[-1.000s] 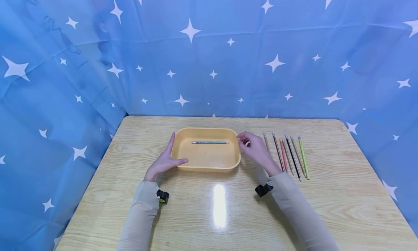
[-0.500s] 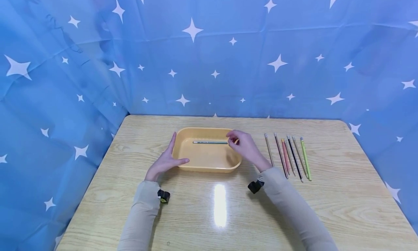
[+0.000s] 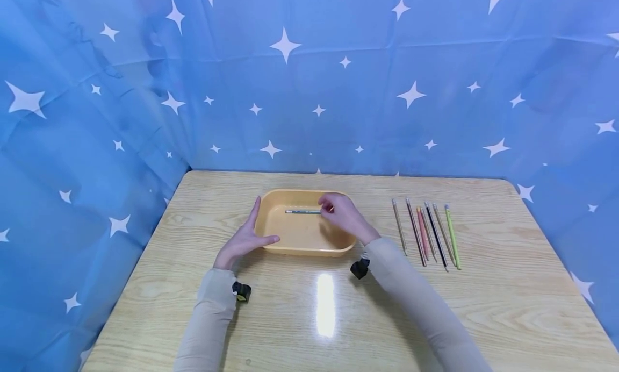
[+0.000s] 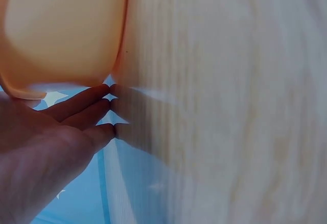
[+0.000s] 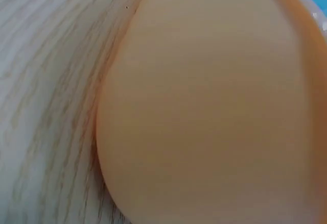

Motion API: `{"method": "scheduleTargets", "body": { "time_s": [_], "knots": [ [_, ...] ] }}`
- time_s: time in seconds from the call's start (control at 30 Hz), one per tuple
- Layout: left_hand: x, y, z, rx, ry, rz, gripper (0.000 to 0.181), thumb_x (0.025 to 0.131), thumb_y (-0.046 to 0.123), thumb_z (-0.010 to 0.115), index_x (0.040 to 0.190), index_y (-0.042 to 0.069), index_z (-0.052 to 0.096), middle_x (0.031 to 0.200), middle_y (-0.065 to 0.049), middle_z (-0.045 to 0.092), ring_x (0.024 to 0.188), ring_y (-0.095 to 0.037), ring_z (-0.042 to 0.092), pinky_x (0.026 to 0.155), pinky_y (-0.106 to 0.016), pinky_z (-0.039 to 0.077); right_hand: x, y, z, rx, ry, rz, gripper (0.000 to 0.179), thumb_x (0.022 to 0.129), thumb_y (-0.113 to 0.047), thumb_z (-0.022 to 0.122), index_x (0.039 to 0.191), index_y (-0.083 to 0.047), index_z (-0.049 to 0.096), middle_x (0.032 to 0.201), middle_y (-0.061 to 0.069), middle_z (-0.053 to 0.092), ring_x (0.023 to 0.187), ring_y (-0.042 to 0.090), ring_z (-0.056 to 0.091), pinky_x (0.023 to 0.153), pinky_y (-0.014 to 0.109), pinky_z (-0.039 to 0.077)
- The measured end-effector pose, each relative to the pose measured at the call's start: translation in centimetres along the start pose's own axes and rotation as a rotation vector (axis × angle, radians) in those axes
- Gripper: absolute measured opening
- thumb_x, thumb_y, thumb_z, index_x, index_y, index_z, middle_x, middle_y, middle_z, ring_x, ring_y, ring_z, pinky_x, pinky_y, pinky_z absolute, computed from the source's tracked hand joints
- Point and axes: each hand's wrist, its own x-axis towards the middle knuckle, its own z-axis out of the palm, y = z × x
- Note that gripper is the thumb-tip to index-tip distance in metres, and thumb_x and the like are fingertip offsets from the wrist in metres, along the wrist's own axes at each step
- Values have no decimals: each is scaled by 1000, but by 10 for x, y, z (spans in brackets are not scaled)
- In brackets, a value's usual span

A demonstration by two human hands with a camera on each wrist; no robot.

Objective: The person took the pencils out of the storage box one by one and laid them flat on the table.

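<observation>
A shallow peach-yellow plastic tray [image 3: 304, 250] stands on the table, with one dark green pencil [image 3: 300, 212] lying crosswise in it. My left hand [image 3: 244, 238] braces the tray's left end, fingers straight and thumb stretched along the near rim. In the left wrist view its fingertips [image 4: 104, 89] lie at the tray's outer wall, low by the tabletop. Over the tray's right half is my right hand [image 3: 340, 212], fingers loosely bent with a gap between index and thumb. Those fingertips overlap the pencil's right end, which is hidden. Only the tray [image 5: 204, 106] fills the right wrist view.
To the tray's right lies a loose row of several pencils: a brown one [image 3: 399, 227] on the near side, a pink one [image 3: 423, 233], a black one [image 3: 437, 236] and a lime green one [image 3: 452, 237]. A blue star-print curtain [image 3: 338, 124] closes the back.
My right hand has moved left, from the tray's right rim to over the pencil inside. The left hand, tray and pencils have stayed put.
</observation>
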Motion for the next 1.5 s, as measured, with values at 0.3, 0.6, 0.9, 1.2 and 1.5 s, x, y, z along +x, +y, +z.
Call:
{"method": "scheduleTargets", "body": {
  "time_s": [0.3, 0.6, 0.9, 1.2, 1.5],
  "knots": [
    [0, -1, -1, 17, 7, 2, 111, 85, 17, 76, 155, 16, -11, 160, -13, -9, 143, -39, -1, 111, -60, 9, 9, 6, 12, -45, -41, 43, 25, 85, -4, 64, 109, 3, 67, 99, 12, 68, 90, 23, 64, 81, 33, 53],
    [2, -3, -1, 2, 4, -2, 113, 84, 18, 77, 155, 17, -11, 160, -11, -10, 143, -38, -2, 111, -59, 7, 13, 7, 18, -61, -98, 60, 27, 87, -3, 65, 113, 3, 66, 105, 13, 67, 97, 25, 63, 86, 36, 50],
    [3, -4, -1, 4, 3, 1, 112, 84, 18, 77, 155, 18, -10, 160, -10, -10, 144, -38, -2, 111, -59, 8, 13, 8, 22, -96, -180, 31, 19, 80, 3, 67, 99, -1, 70, 92, 7, 66, 88, 23, 61, 81, 34, 50],
    [4, -5, -1, -19, -4, 0, 112, 85, 18, 76, 155, 18, -11, 160, -9, -10, 144, -35, -3, 112, -59, 8, 10, 8, 23, 0, -245, 42, 19, 82, 3, 69, 101, 0, 70, 87, 5, 68, 84, 19, 63, 78, 31, 51],
    [4, -6, 0, -19, 5, 10, 111, 85, 17, 75, 155, 17, -10, 160, -10, -9, 144, -36, -2, 112, -57, 9, 11, 8, 20, 141, -311, 68, 21, 83, -1, 69, 103, 2, 71, 83, 2, 67, 70, 11, 57, 61, 25, 49]
  ]
}}
